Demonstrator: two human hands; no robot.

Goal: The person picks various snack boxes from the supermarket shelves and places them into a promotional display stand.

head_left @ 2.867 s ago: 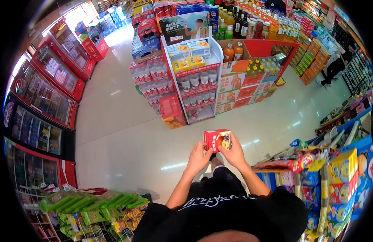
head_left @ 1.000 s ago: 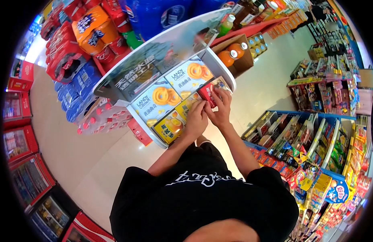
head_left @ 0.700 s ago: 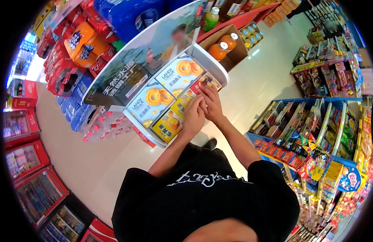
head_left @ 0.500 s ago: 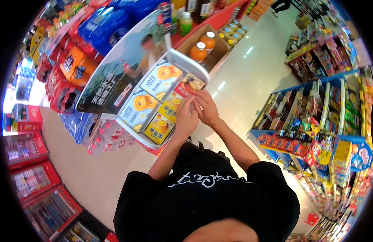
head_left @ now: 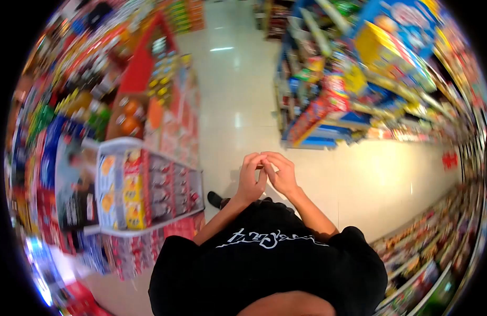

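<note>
My left hand (head_left: 251, 178) and my right hand (head_left: 281, 173) are raised together in front of my black T-shirt, above the tiled floor. Their fingers are bent and the fingertips of both meet. Whether something small is pinched between them is hidden. To the left of my hands, apart from them, stands a display stand with a white-rimmed tray (head_left: 121, 230). In it lie yellow boxes (head_left: 134, 196) with food pictures and pale blue boxes (head_left: 107, 181) showing round pastries.
Beyond the tray, a carton holds orange-capped bottles (head_left: 130, 125). At the upper right is a blue snack rack (head_left: 328, 142) with colourful packets. Long shelves (head_left: 422, 253) of goods run along the lower right. A dark shoe (head_left: 214, 199) shows on the floor.
My view has turned to the right, so the display stand now lies to my left. My hands have come away from above the boxes and stay together.
</note>
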